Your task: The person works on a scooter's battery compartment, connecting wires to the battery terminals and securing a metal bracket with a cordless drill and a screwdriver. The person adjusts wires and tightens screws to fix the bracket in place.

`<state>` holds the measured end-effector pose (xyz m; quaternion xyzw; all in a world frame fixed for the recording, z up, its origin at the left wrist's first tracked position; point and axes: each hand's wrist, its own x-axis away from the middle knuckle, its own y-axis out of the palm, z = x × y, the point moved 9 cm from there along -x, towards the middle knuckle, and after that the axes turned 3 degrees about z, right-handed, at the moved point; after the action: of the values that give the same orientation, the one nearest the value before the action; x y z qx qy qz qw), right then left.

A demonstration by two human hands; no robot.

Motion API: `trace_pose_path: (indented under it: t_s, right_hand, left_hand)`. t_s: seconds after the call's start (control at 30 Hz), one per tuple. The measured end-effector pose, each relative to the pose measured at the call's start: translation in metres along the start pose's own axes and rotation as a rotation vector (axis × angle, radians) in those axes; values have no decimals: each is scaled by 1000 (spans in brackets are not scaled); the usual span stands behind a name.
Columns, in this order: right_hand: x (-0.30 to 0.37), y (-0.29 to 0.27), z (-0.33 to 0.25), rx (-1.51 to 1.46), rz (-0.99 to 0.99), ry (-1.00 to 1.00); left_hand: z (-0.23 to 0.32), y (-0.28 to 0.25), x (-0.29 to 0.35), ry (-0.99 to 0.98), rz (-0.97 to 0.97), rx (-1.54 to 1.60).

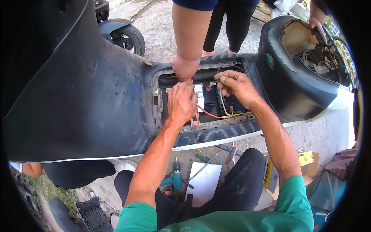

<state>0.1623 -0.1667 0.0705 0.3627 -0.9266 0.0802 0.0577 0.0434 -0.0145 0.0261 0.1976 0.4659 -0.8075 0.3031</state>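
Note:
An open compartment in the scooter's black footboard [228,133] holds dark batteries [210,101]. Across them runs a reddish metal strap [194,120], and my left hand [181,101] is closed over it with bent fingers. A co-worker's fist [185,69] presses at the strap's far end, touching or nearly touching my fingers. My right hand [236,86] pinches a small thin piece above the batteries, beside a red round terminal [208,88]; its kind is hidden. Below that hand hangs a white wire [223,105]. A red wire [208,113] joins a yellow one [241,114] along the near side.
On the ground before me lie a teal cordless drill [177,177], a white sheet [206,181] and red-handled pliers [232,154]. A yellow box [270,174] stands at right. The scooter's opened front [317,54] shows loose wiring, with another hand [317,21] there.

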Motion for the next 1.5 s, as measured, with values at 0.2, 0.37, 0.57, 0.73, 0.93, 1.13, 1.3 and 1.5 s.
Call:
trace_pose_path:
  t_s: [0.2,0.37,0.57,0.73,0.93,1.13,1.3,1.5]
  right_hand:
    - [-39,-14,10,39,80,-10]
    - [-76,4,22,-1,-44,6]
    - [-108,28,26,113,-71,50]
    - [-132,41,31,102,-94,19]
    - [-153,51,36,135,-79,23]
    - [-163,67,31,288,-166,-56]
    - [-169,69,30,410,-168,-93]
    - [-176,80,7,846,-197,-353]
  left_hand:
    - [3,6,2,-20,-39,-84]
    - [-2,8,3,-28,-38,-63]
    - [1,6,-1,-53,-40,-42]
    - [1,5,-2,-51,-25,-64]
    - [-2,9,-3,-84,-49,-56]
    - [-2,8,-3,-100,-50,-64]
    - [-2,9,-3,-108,-54,-54]
    - [-3,10,-2,-110,-51,-53]
